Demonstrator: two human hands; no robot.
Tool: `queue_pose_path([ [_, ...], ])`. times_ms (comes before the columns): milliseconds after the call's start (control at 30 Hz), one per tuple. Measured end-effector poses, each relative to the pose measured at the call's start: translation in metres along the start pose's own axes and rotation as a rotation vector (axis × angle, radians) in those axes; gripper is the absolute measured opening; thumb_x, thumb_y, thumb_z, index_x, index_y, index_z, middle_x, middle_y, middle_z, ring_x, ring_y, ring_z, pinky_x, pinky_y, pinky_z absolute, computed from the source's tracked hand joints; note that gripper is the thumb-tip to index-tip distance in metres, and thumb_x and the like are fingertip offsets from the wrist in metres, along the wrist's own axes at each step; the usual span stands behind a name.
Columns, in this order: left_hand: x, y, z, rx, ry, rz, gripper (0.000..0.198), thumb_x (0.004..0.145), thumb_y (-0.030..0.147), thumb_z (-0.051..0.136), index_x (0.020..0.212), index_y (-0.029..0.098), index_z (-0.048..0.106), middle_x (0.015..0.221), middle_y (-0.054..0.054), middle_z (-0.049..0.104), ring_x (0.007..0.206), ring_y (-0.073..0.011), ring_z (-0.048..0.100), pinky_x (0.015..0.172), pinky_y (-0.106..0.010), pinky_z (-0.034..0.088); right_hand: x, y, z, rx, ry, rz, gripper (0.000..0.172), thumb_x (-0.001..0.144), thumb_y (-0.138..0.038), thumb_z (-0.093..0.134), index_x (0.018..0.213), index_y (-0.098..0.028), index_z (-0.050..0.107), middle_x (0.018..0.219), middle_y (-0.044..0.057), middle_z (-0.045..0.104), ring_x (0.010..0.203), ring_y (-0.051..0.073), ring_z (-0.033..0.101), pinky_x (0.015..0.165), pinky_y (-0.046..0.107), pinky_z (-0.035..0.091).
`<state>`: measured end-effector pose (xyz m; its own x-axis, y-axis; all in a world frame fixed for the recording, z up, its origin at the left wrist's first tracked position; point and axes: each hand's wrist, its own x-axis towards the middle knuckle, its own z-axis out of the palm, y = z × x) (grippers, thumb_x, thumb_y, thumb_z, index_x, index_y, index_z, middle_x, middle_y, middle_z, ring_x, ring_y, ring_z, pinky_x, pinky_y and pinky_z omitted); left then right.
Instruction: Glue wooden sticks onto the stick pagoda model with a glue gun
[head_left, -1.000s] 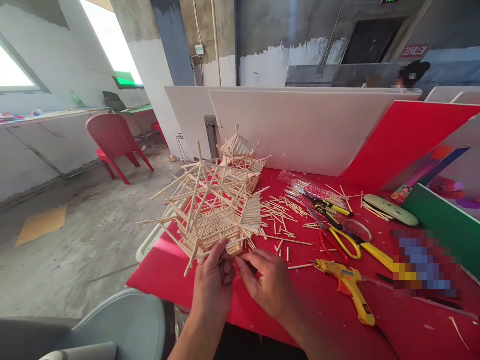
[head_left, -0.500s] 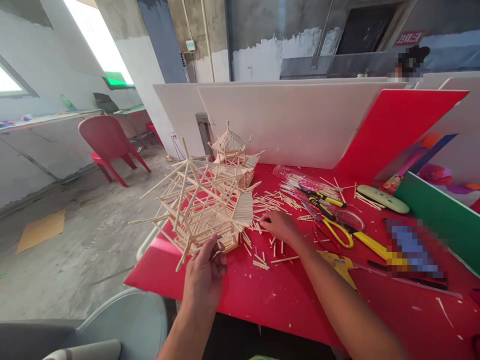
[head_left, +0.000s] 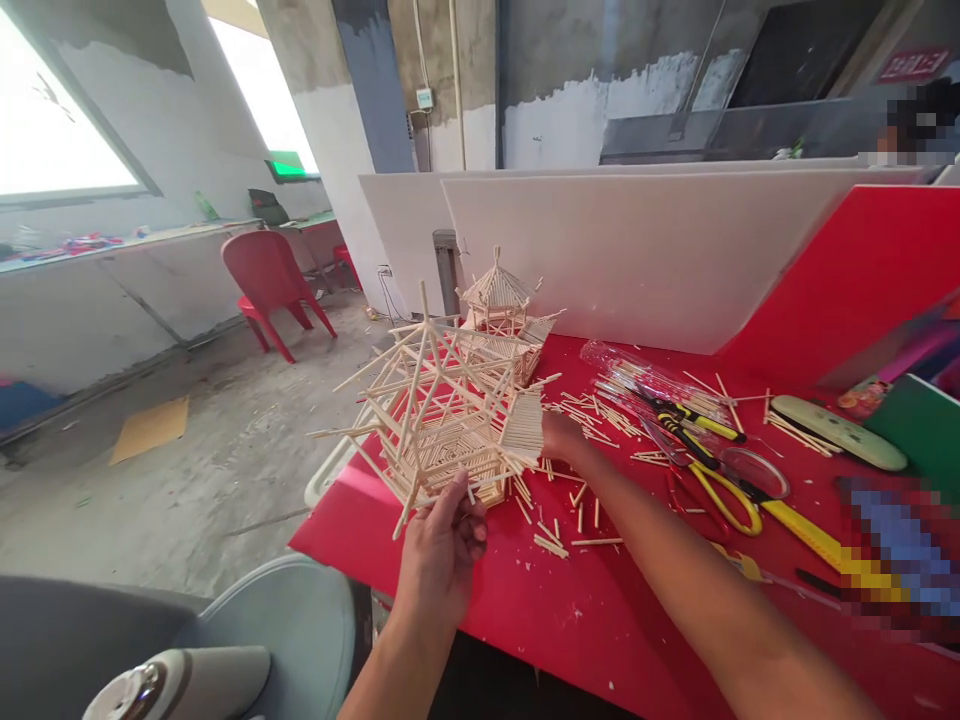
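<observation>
An unfinished pavilion model of thin wooden sticks stands at the left part of the red table, its upper frame open and one slatted roof panel on its right side. At its front lower edge, my left hand is closed, thumb and fingers pinching a stick of the frame. A short white piece shows by the fingertips. My right hand reaches behind the roof panel, close to loose sticks; its fingers are hidden there.
A finished-looking stick pavilion stands behind. To the right lie bagged sticks, yellow-black pliers, a yellow cutter, a tape roll and a green case. A grey stool holds a bottle. White boards edge the table.
The view has turned left, so the scene sits further right. My right hand has moved left relative to the model, and its fingers have gone behind the roof panel. My left hand keeps its grip.
</observation>
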<state>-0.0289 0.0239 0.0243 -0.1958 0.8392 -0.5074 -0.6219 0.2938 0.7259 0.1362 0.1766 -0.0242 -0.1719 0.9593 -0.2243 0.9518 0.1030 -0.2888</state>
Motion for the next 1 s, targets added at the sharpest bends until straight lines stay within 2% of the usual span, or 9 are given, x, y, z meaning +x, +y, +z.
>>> queue_pose_path([
  [133, 0.000, 0.000, -0.004, 0.004, -0.011, 0.003, 0.040, 0.053, 0.037, 0.088, 0.064, 0.016, 0.056, 0.053, 0.001, 0.061, 0.037, -0.0063, 0.048, 0.034, -0.016, 0.032, -0.024, 0.028, -0.008, 0.147, -0.003, 0.041, 0.030, 0.094, -0.038, 0.059, 0.114, -0.016, 0.063, 0.112, 0.007, 0.065, 0.095, 0.019, 0.064, 0.082, 0.037, 0.054],
  [200, 0.000, -0.001, -0.006, 0.010, -0.025, 0.015, 0.038, 0.055, 0.036, 0.087, 0.065, 0.016, 0.057, 0.054, 0.001, 0.062, 0.038, -0.0065, 0.049, 0.034, -0.017, 0.033, -0.051, 0.044, -0.018, 0.217, 0.043, 0.060, 0.029, 0.096, -0.036, 0.052, 0.100, -0.014, 0.069, 0.095, 0.007, 0.071, 0.086, 0.018, 0.066, 0.077, 0.030, 0.053],
  [267, 0.001, -0.001, -0.008, 0.017, -0.041, 0.022, 0.036, 0.058, 0.037, 0.086, 0.065, 0.016, 0.057, 0.054, 0.001, 0.062, 0.037, -0.0067, 0.049, 0.034, -0.017, 0.033, -0.085, 0.050, -0.030, 0.304, 0.107, 0.069, 0.035, 0.097, -0.041, 0.046, 0.103, -0.015, 0.069, 0.091, 0.006, 0.073, 0.083, 0.016, 0.067, 0.074, 0.026, 0.052],
  [367, 0.001, -0.003, -0.009, 0.009, -0.063, 0.038, 0.035, 0.059, 0.036, 0.085, 0.069, 0.015, 0.059, 0.057, 0.001, 0.063, 0.038, -0.0070, 0.050, 0.034, -0.017, 0.032, -0.136, 0.028, -0.049, 0.714, 0.275, -0.019, 0.041, 0.087, -0.052, 0.059, 0.107, -0.018, 0.069, 0.089, 0.006, 0.074, 0.077, 0.017, 0.069, 0.066, 0.026, 0.053],
  [467, 0.001, -0.005, -0.009, -0.010, -0.069, 0.052, 0.037, 0.059, 0.035, 0.086, 0.079, 0.015, 0.063, 0.063, 0.000, 0.067, 0.038, -0.0076, 0.053, 0.033, -0.017, 0.033, -0.166, -0.026, -0.059, 0.671, 0.377, -0.219, 0.029, 0.082, -0.042, 0.066, 0.105, -0.024, 0.070, 0.081, 0.002, 0.074, 0.066, 0.016, 0.068, 0.059, 0.025, 0.052],
  [567, 0.001, -0.007, -0.011, -0.030, -0.114, 0.074, 0.037, 0.062, 0.036, 0.085, 0.083, 0.013, 0.066, 0.062, 0.000, 0.067, 0.040, -0.0075, 0.055, 0.035, -0.016, 0.036, -0.165, -0.078, -0.057, 0.382, 0.449, -0.370, 0.013, 0.082, -0.030, 0.066, 0.094, -0.027, 0.069, 0.071, -0.001, 0.073, 0.060, 0.016, 0.067, 0.056, 0.025, 0.049],
  [667, 0.002, -0.008, -0.014, -0.062, -0.164, 0.083, 0.037, 0.064, 0.037, 0.085, 0.086, 0.013, 0.069, 0.058, 0.002, 0.064, 0.041, -0.0078, 0.055, 0.036, -0.016, 0.040, -0.147, -0.105, -0.050, 0.058, 0.506, -0.359, 0.004, 0.081, -0.024, 0.067, 0.083, -0.025, 0.070, 0.067, 0.000, 0.072, 0.060, 0.019, 0.067, 0.055, 0.027, 0.044],
  [833, 0.004, -0.009, -0.018, -0.125, -0.178, 0.059, 0.042, 0.060, 0.034, 0.088, 0.092, 0.013, 0.072, 0.071, -0.003, 0.071, 0.050, -0.0128, 0.063, 0.037, -0.020, 0.047, -0.122, -0.115, -0.043, -0.169, 0.474, -0.278, 0.011, 0.082, -0.021, 0.063, 0.076, -0.021, 0.072, 0.066, 0.005, 0.071, 0.057, 0.019, 0.065, 0.051, 0.028, 0.040],
  [1000, 0.006, -0.009, -0.022, -0.139, -0.239, 0.029, 0.044, 0.060, 0.034, 0.088, 0.094, 0.011, 0.073, 0.077, -0.008, 0.074, 0.054, -0.0154, 0.066, 0.040, -0.021, 0.050, -0.129, -0.115, -0.043, -0.158, 0.458, -0.257, 0.014, 0.084, -0.023, 0.061, 0.077, -0.023, 0.073, 0.069, 0.005, 0.073, 0.060, 0.020, 0.067, 0.053, 0.028, 0.043],
])
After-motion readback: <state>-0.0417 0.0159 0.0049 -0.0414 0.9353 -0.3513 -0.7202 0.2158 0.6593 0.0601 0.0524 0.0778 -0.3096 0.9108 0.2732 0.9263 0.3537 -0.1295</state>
